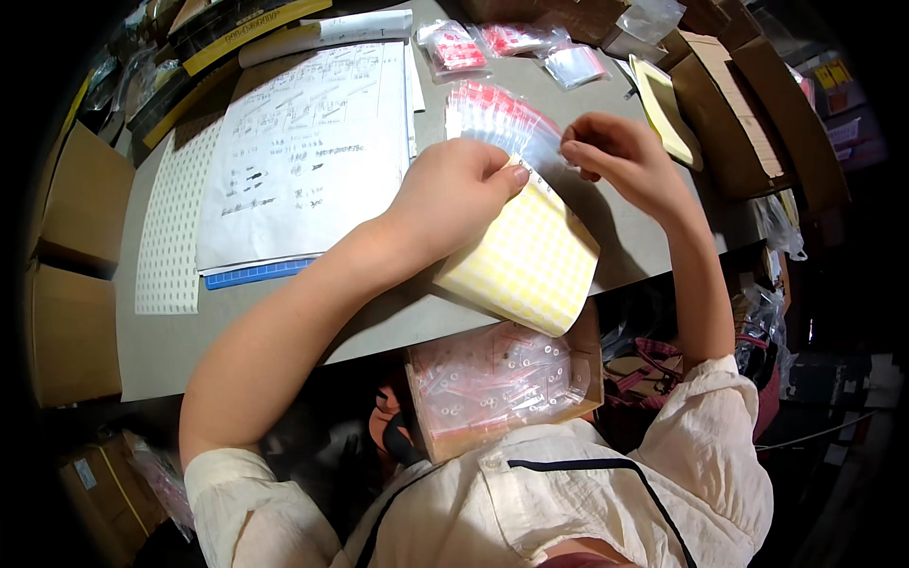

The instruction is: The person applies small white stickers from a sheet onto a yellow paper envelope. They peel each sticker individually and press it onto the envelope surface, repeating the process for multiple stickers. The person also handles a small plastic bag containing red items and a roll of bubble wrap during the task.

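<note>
My left hand (453, 194) grips the top edge of a pale sheet of round yellow stickers (530, 251), its thumb pressed on the sheet. The sheet's lower end bends down over the table's front edge. Just beyond it, clear zip bags with red tops (488, 112) lie fanned out in an overlapping row. My right hand (625, 163) hovers at the right side of the fan, thumb and fingertips pinched together. Whatever sits between those fingertips is too small to tell.
Below the table edge, an open cardboard box (592, 364) holds clear bags with small rings printed on them. Written papers (312, 161) lie on a blue board at left, beside a dotted white sheet (170, 222). Bundled bags (454, 47) and cardboard cartons (724, 104) stand behind.
</note>
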Demonstrator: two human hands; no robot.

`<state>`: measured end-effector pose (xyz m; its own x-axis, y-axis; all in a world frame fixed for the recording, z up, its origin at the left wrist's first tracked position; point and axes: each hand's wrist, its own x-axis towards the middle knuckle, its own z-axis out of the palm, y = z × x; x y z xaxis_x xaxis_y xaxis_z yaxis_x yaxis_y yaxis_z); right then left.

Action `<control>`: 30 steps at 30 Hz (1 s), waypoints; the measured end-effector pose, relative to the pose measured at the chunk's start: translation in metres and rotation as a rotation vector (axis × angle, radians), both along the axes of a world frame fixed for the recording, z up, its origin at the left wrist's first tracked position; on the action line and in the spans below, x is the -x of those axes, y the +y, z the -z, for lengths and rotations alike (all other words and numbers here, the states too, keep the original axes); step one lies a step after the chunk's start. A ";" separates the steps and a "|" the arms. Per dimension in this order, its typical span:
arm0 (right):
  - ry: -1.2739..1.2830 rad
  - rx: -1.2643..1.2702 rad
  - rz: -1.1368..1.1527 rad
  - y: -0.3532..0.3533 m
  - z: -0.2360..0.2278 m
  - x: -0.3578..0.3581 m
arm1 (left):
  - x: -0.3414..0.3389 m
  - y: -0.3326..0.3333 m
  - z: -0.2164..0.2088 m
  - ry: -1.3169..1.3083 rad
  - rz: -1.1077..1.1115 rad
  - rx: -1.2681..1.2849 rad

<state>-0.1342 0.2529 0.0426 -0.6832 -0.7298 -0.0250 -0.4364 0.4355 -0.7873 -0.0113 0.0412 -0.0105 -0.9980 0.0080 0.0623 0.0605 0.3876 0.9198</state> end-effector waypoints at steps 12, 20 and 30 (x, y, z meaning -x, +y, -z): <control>0.004 -0.588 0.228 0.035 -0.005 0.042 | -0.004 0.003 -0.005 -0.007 -0.047 0.036; -0.075 -0.076 -0.022 0.028 0.002 0.038 | -0.002 0.004 0.005 0.032 0.001 -0.099; 0.742 -0.635 0.186 0.014 0.014 0.022 | -0.002 0.003 0.003 0.042 0.044 -0.135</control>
